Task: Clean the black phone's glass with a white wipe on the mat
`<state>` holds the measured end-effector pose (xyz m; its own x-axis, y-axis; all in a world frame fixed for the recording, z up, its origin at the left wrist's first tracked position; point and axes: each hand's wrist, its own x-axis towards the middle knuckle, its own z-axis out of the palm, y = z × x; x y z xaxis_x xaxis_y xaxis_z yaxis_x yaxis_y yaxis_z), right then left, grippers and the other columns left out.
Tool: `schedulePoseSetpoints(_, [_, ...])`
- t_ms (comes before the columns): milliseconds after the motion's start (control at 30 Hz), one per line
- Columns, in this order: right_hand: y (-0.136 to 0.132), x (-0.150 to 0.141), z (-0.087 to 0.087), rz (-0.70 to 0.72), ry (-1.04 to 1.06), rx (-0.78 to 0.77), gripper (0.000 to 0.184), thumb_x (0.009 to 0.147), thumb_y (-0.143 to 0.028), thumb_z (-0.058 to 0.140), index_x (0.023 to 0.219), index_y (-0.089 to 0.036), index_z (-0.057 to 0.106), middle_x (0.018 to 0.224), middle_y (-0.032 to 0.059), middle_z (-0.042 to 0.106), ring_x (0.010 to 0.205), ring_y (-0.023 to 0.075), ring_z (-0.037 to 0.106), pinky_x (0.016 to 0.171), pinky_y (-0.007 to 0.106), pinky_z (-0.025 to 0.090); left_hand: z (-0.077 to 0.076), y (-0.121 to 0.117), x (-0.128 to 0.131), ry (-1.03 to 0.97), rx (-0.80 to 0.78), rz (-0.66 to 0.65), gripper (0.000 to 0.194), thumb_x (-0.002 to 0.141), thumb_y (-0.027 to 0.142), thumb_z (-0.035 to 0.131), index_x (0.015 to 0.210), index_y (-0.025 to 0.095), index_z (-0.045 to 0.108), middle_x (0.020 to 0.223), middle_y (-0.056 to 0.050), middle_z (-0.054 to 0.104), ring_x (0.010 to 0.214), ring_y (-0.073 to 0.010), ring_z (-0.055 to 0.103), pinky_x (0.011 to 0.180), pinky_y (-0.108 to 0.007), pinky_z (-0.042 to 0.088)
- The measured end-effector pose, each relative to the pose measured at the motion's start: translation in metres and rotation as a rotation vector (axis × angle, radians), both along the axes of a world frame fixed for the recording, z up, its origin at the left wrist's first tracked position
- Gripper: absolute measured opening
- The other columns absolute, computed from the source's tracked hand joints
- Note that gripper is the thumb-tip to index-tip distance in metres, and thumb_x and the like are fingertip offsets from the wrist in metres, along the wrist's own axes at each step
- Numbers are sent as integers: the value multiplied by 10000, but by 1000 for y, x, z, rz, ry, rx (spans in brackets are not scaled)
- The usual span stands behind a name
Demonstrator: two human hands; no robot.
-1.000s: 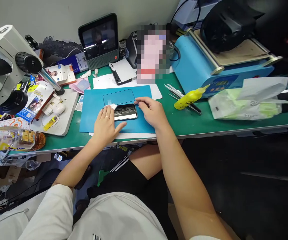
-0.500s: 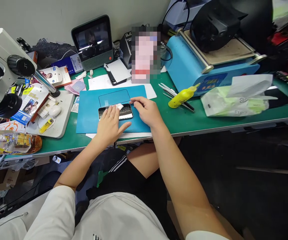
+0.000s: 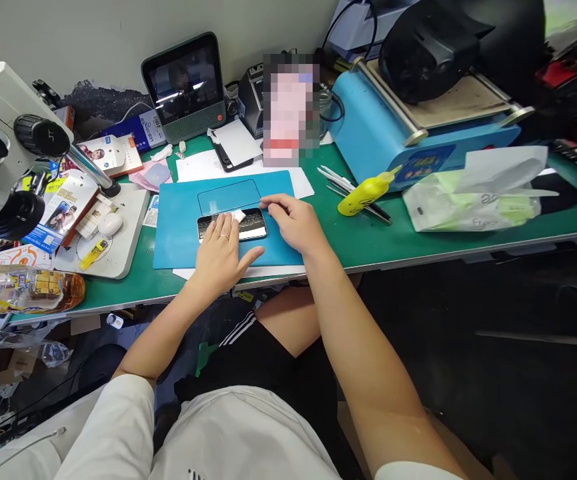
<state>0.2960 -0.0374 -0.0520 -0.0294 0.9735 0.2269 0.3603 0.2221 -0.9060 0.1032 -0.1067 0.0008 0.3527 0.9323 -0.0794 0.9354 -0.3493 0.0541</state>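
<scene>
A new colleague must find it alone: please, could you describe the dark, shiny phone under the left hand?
On the green worktop lies a blue rectangular mat. On it, a dark, glossy phone lies partly under the left hand. Unlike the clear, black-edged panel just beyond it, its surface reflects light.

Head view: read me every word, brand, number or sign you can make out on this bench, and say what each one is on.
"Free": tissue pack
"LCD", turned around: blue box
"BATT", the rest unclear: yellow package
Too small or blurred to read: the print on the yellow bottle, the drink bottle and the blue machine.
</scene>
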Motion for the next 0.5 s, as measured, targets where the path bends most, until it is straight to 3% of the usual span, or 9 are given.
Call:
schedulePoseSetpoints(367, [4,-1,-2,-5,32,-3,321,960,-320,535,1106,-239,809,1092,58,854,1033,278,777,995,474,603,2,15,31,1,-15,-97,894,1110,669,289,1674,-22,336,1768,-224,295,1679,-348,253,1385,-492,220])
schedulePoseSetpoints(500, [6,-1,0,15,68,-4,427,977,-302,527,1343,-255,742,1119,53,848,1045,264,768,1036,484,592,-3,16,30,-1,9,-110,883,1113,660,282,1684,-11,316,1780,-218,268,1685,-347,230,1384,-500,222])
